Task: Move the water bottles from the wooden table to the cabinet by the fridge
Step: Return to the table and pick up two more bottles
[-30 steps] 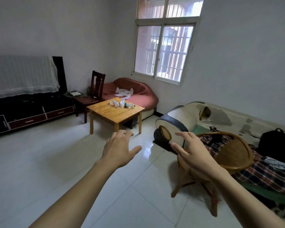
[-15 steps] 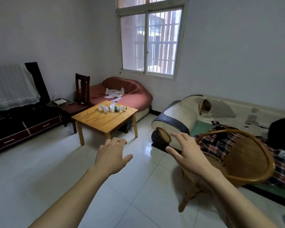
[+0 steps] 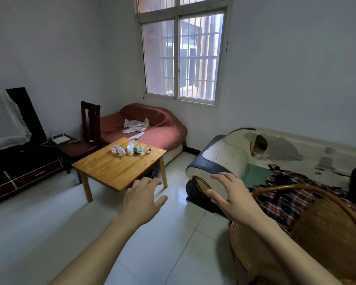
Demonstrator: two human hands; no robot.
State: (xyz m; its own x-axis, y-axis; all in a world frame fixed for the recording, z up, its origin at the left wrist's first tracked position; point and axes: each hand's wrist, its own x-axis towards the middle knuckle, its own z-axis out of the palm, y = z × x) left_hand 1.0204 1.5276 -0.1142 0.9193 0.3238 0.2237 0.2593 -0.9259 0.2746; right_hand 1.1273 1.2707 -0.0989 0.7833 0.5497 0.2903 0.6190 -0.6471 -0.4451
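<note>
I see my left hand (image 3: 141, 199) and right hand (image 3: 232, 194) raised ahead, fingers loosely spread and gripping nothing; beyond them three clear plastic water bottles (image 3: 131, 149) lie on the square light wooden table (image 3: 115, 169), well apart from both hands, with a red sofa (image 3: 162, 128) behind

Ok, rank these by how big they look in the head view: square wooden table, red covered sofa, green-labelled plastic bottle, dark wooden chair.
1. Red covered sofa and square wooden table: alike, unranked.
2. Dark wooden chair.
3. Green-labelled plastic bottle.
</note>
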